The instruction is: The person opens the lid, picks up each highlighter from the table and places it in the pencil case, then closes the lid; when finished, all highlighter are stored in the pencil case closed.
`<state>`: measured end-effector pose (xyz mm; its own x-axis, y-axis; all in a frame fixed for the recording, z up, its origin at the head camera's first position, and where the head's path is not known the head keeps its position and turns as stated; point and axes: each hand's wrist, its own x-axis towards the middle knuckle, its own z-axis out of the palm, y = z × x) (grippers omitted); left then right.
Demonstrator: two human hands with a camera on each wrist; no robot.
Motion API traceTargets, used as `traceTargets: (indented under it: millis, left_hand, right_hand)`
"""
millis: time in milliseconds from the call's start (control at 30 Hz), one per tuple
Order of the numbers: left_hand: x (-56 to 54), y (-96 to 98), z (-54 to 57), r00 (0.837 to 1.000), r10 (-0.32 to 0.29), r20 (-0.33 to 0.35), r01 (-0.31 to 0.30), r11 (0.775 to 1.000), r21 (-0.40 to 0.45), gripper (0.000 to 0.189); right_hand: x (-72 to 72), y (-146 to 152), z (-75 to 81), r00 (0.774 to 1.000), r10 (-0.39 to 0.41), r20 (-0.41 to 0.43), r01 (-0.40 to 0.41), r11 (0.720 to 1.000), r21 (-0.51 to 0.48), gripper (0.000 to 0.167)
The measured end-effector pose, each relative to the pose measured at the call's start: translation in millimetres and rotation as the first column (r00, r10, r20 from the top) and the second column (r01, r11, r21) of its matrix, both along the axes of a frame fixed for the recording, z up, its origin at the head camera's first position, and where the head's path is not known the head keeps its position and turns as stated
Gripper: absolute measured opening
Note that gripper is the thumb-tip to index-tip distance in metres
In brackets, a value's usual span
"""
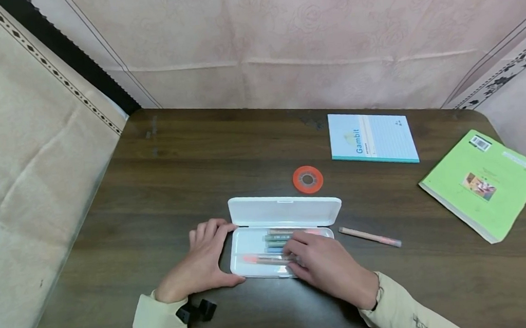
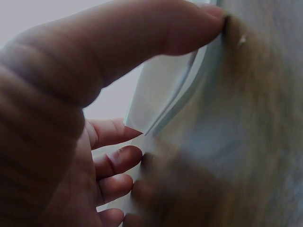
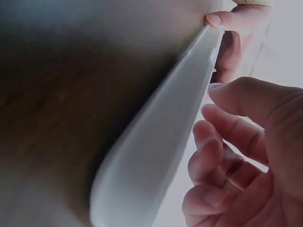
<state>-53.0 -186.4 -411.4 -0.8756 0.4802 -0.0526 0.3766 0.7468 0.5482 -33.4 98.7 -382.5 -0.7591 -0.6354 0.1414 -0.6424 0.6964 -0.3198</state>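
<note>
A white pencil case lies with its lid raised at the back. Several pens with coloured ends are inside. My left hand holds the case's left end between thumb and forefinger, its other fingers loosely bent, as the left wrist view also shows. My right hand reaches into the case over its front edge. Its thumb and fingertips pinch a pen with a pink end lying near the front wall. In the right wrist view the case wall hides that pen.
Another pen lies right of the case. Behind the case is an orange roll of tape. A light blue notebook lies at the back, and a green book at the right. Pale cloth hangs behind the wooden table.
</note>
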Motion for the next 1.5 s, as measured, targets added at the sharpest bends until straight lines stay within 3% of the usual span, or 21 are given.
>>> traceTargets:
  millis: [300, 500, 733, 900, 1200, 1500]
  left_hand:
    - [0.4, -0.2, -0.9, 1.000, 0.000, -0.006, 0.000, 1.000, 0.005, 0.094]
    - [0.4, 0.3, 0.0, 1.000, -0.001, -0.008, 0.001, 1.000, 0.015, 0.094]
    - [0.3, 1.2, 1.0, 1.000, 0.001, -0.005, -0.001, 1.000, 0.014, 0.094]
    - [0.4, 1.0, 1.5, 1.000, 0.006, 0.002, -0.006, 1.000, 0.006, 0.095]
    - [0.2, 0.7, 0.9, 1.000, 0.004, -0.005, -0.004, 1.000, 0.001, 0.095]
    - [0.4, 0.8, 0.3, 1.000, 0.008, -0.010, -0.008, 1.000, -0.014, 0.096]
  right_hand:
    - [0.5, 18.1, 10.9, 0.993, -0.059, 0.105, 0.065, 0.997, -0.051, 0.017]
    - [-0.7, 47.2, 23.6, 0.972, -0.158, 0.172, 0.184, 0.973, -0.143, 0.020]
    - [0.7, 93.5, 28.1, 0.951, -0.286, 0.117, 0.304, 0.933, -0.194, 0.019]
    - [3.8, 124.5, 23.2, 0.930, -0.355, 0.097, 0.367, 0.913, -0.178, 0.022]
    - [10.6, 164.3, 4.1, 0.890, -0.434, 0.137, 0.446, 0.892, -0.069, 0.024]
    - [11.9, 172.7, -9.3, 0.902, -0.397, 0.169, 0.409, 0.911, -0.043, 0.024]
